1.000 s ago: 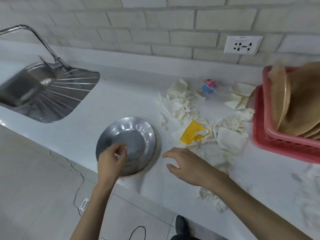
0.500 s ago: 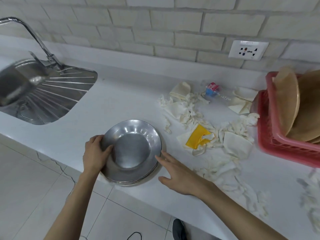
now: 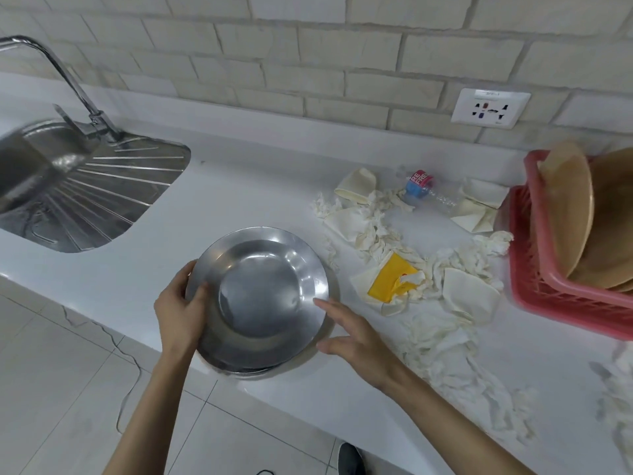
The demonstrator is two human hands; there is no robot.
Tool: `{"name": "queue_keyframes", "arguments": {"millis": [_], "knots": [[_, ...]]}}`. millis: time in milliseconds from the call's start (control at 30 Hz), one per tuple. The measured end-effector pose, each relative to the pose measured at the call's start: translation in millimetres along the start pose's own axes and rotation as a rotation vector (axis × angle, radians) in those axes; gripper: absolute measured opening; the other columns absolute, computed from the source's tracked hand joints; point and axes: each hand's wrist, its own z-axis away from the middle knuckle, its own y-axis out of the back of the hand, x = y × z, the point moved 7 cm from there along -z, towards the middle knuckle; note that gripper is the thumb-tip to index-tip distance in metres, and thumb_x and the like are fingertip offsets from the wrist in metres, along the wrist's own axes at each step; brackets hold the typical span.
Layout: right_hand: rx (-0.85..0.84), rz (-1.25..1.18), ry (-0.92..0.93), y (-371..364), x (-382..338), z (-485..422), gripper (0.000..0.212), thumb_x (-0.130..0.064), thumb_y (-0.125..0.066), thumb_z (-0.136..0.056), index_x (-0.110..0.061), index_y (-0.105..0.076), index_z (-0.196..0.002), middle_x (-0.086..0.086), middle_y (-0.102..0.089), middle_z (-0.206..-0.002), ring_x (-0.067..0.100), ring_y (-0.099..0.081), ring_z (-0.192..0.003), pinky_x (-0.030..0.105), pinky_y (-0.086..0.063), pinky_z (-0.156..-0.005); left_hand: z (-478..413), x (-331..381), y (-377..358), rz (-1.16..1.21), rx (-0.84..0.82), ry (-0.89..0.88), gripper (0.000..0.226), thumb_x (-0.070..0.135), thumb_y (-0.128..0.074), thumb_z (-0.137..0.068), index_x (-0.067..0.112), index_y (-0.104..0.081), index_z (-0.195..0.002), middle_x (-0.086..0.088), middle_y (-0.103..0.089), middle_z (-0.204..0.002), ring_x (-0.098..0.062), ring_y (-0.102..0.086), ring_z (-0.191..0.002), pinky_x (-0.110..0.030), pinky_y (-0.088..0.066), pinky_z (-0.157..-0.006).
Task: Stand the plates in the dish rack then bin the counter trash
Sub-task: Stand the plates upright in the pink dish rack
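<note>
A small stack of steel plates (image 3: 260,296) sits near the counter's front edge. My left hand (image 3: 180,311) grips the left rim of the top plate, which is tilted up off the ones below. My right hand (image 3: 356,341) is beside the right rim, fingers straight, a fingertip touching the edge. A red dish rack (image 3: 548,296) at the right holds several tan plates (image 3: 568,214) standing on edge. Counter trash lies between: torn tissue (image 3: 376,228), a yellow wrapper (image 3: 390,279), a crushed clear bottle (image 3: 428,190) and flattened paper cups (image 3: 469,296).
A steel sink (image 3: 41,166) with drainboard and tap sits at the left. More shredded tissue (image 3: 479,378) trails along the counter's front right. A wall socket (image 3: 489,108) is on the brick wall. Tiled floor and a cable lie below the counter edge.
My left hand moved from the plate's inside to its left rim and has lifted the top plate's left side. My right hand came in to touch the right rim.
</note>
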Motion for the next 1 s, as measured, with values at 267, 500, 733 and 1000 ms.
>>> {"name": "queue_keyframes", "arguments": {"millis": [267, 500, 733, 1000], "knots": [[0.299, -0.319, 0.217, 83, -42, 35, 0.056, -0.007, -0.062, -0.072, -0.018, -0.061, -0.127, -0.003, -0.065, -0.129, 0.011, -0.057, -0.124, 0.023, -0.048, -0.091, 27, 39, -45, 0.316, -0.055, 0.084, 0.042, -0.001, -0.052, -0.090, 0.028, -0.069, -0.115, 0.003, -0.074, -0.091, -0.002, -0.065, -0.079, -0.022, -0.050, -0.077], [0.567, -0.385, 0.510, 165, -91, 109, 0.066, 0.005, -0.058, -0.072, -0.013, -0.051, -0.134, 0.001, -0.060, -0.136, 0.019, -0.055, -0.125, 0.029, -0.053, -0.089, 91, 76, -134, 0.618, -0.267, 0.190, 0.039, -0.001, -0.051, -0.097, 0.017, -0.061, -0.131, 0.002, -0.064, -0.082, -0.001, -0.057, -0.063, -0.013, -0.048, -0.057], [0.803, -0.337, 0.603, 236, -102, 188, 0.067, 0.012, -0.056, -0.074, -0.012, -0.052, -0.136, 0.005, -0.062, -0.134, 0.022, -0.055, -0.128, 0.040, -0.048, -0.103, 188, 144, -212, 0.667, -0.536, 0.092, 0.047, 0.000, -0.059, -0.094, 0.024, -0.057, -0.135, -0.005, -0.076, -0.095, -0.011, -0.065, -0.070, -0.024, -0.051, -0.051], [0.904, -0.081, 0.575, 283, -109, 270, 0.078, 0.014, -0.052, -0.071, -0.017, -0.046, -0.143, -0.010, -0.056, -0.140, 0.009, -0.048, -0.133, 0.029, -0.042, -0.109, 273, 188, -278, 0.631, -0.666, 0.039, 0.061, 0.023, -0.061, -0.078, 0.020, -0.053, -0.138, 0.005, -0.072, -0.078, -0.008, -0.062, -0.059, -0.027, -0.050, -0.044]]}}
